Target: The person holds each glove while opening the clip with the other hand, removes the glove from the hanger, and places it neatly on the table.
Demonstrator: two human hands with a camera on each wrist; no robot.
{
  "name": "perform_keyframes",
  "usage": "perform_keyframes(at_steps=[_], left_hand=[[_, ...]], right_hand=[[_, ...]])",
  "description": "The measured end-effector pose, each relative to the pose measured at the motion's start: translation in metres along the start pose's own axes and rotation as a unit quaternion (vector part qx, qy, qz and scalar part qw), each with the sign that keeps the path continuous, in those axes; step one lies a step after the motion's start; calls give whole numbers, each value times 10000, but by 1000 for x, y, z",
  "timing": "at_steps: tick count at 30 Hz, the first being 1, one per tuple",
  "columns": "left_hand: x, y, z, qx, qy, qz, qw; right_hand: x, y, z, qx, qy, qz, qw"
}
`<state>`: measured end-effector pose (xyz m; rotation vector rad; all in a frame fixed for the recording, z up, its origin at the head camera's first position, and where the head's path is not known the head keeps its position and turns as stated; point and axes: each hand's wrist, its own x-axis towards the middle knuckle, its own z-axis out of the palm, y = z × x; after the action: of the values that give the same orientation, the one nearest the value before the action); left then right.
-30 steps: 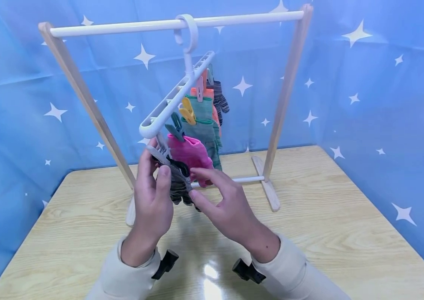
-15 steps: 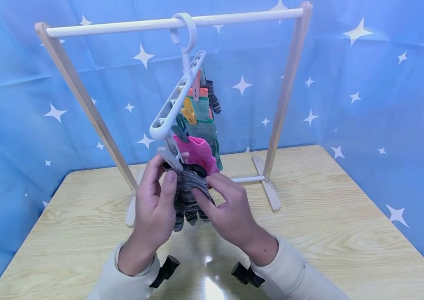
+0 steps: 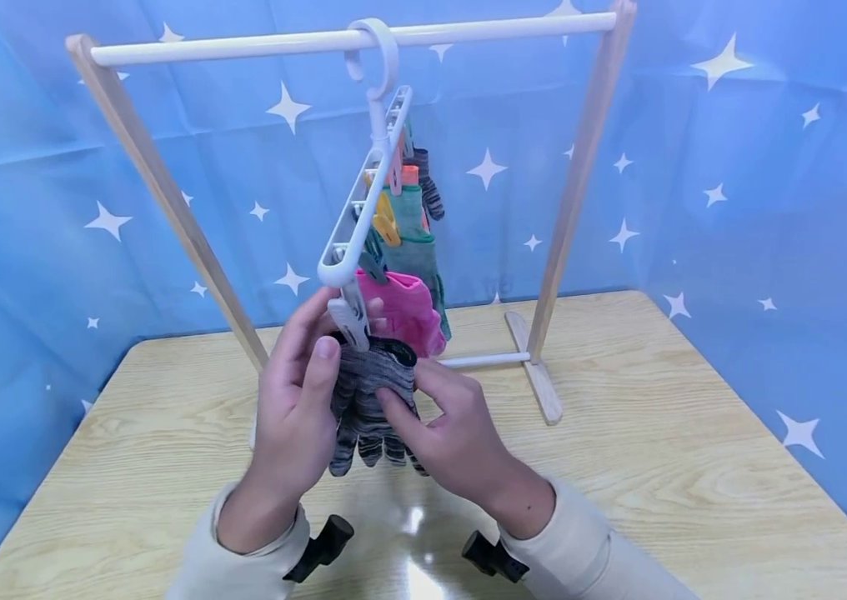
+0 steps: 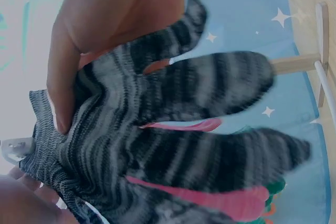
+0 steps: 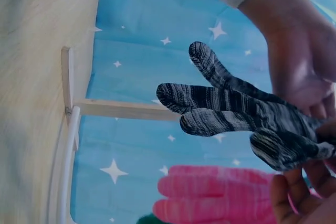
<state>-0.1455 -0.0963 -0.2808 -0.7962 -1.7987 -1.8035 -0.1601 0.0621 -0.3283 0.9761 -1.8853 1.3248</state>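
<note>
A black-and-grey striped knit glove [image 3: 367,396] hangs fingers down, its cuff held in a white clothespin [image 3: 350,323] at the near end of a white hanger [image 3: 363,221]. My right hand [image 3: 461,425] pinches the glove at its right side, thumb on the front; the left wrist view shows that thumb [image 4: 62,108] on the knit. My left hand [image 3: 292,417] is loosely curved at the glove's left, its thumb by the cuff edge and fingertips behind the clothespin. A pink glove [image 3: 404,312] hangs just behind, seen also below the striped one in the right wrist view.
The hanger hooks over the white bar of a wooden rack [image 3: 577,183]. Farther along hang green cloth items [image 3: 418,250] with a yellow clothespin [image 3: 386,221], an orange item and another striped glove [image 3: 429,183]. A wood-grain table [image 3: 656,467] lies below; starred blue cloth surrounds it.
The striped glove has come into fuller view, its fingers spread downward. The hanger's near end has swung right. The left thumb has drawn back from the clothespin; the right hand still pinches the glove.
</note>
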Motion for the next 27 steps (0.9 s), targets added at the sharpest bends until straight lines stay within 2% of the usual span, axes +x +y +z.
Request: perform_keyframes(at_steps=[7, 15, 27], left_hand=[[5, 8, -2, -259, -41, -310, 9992], [7, 4, -3, -648, -144, -584, 9961], [13, -2, -11, -778, 213, -982, 9919]], right_hand=[[1, 1, 6, 64, -271, 75, 9996], [-2, 2, 9, -18, -423, 246, 9988], [0, 3, 11, -67, -512, 77, 9986]])
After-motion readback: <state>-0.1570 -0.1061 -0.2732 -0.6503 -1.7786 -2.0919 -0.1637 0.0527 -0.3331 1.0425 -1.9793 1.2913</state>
